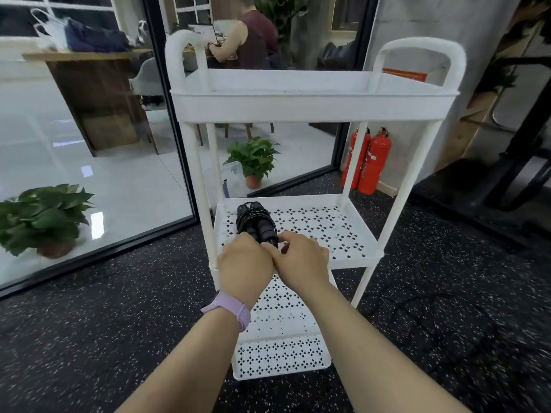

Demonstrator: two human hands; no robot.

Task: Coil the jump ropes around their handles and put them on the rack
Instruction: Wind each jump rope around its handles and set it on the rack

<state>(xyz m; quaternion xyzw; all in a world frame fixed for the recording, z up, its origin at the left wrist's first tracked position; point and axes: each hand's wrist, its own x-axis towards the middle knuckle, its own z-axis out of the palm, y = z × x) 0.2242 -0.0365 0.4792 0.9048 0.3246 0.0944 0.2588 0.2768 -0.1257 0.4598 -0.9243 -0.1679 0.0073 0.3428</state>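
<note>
Left hand (244,260) grips the near end of the coiled rope (255,223), fingers curled round the handles; a purple band (229,308) sits on that wrist. Right hand (301,259) touches the left, its fingertips pinching at the same near end, apparently the cord's loose tail, though the exact contact is hidden. The rope lies on the middle shelf (328,225) of the white rack (313,96), towards the shelf's left side, reaching from the front edge back towards the rear rim. The bundle looks fully wound, with both handles side by side. Judged step: setting down, both hands steadying the coil so it does not spring loose. A second cord (423,302) trails on the floor beside the rack, apparently uncoiled.
</note>
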